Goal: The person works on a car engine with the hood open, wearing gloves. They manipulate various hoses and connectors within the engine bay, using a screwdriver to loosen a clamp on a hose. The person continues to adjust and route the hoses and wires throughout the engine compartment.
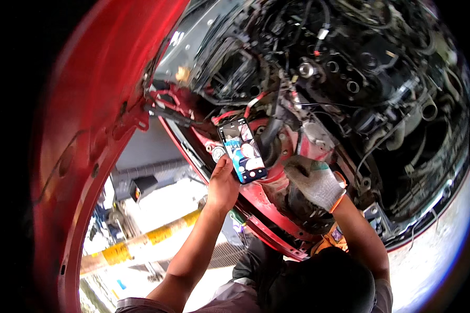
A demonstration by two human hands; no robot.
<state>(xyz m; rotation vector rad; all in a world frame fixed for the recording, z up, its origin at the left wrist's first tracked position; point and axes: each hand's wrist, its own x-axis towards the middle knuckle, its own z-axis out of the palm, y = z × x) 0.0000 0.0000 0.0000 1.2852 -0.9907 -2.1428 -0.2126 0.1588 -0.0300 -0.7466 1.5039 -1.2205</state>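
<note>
My bare left hand (224,182) is closed around the lower left edge of a smartphone (243,151). The lit screen faces up and shows a camera picture with round buttons beneath it. To the right of the phone, apart from it, is my right hand (318,185) in a grey knitted work glove with an orange cuff. The glove's dark, soiled fingers are curled together toward the phone, and their undersides are hidden. Both hands are above the red inner fender (261,201) of a car with a dusty engine bay.
The dark engine (360,68) with hoses and cables fills the upper right. A raised red hood (99,78) stands along the left. Below left is a yellow-and-white bar (136,248) above the floor. A dark rounded shape (324,281) covers the bottom middle.
</note>
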